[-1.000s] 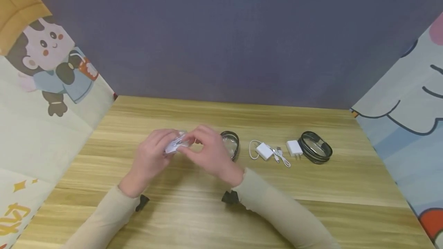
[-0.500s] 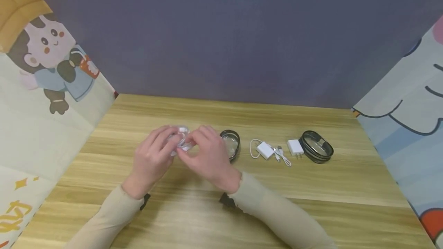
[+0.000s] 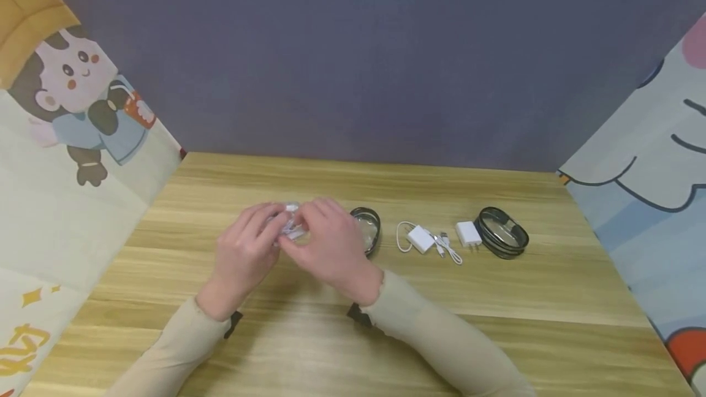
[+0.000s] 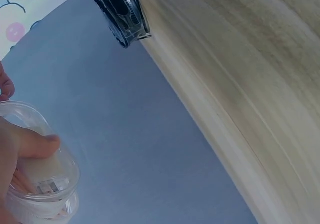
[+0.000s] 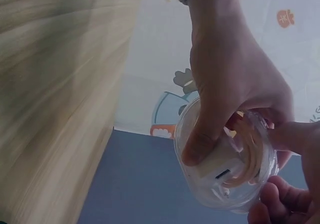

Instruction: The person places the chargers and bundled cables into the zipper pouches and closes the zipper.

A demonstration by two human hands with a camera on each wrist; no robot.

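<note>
A round clear plastic case (image 5: 205, 186) is between both hands, above the table. Inside it are a white charger block (image 5: 220, 164) with a dark slot and a coiled pale cable (image 5: 250, 149). My left hand (image 3: 245, 256) grips the case, its thumb reaching over the rim onto the contents. From the other side, my right hand (image 3: 333, 250) pinches the case's edge, its fingers curled close to the left hand's fingertips. In the head view the hands hide most of the case (image 3: 292, 207).
On the wooden table (image 3: 441, 299), right of the hands, lie a black-rimmed clear oval object (image 3: 369, 231), a white charger (image 3: 421, 239) with a white cable (image 3: 453, 253), another white charger (image 3: 469, 234) and a black coiled loop (image 3: 502, 234). A dark panel (image 3: 375, 66) stands behind.
The case has turned between the hands, and its white contents show less from above than half a second ago. The right hand has closed in slightly towards the left. Things on the table stay put.
</note>
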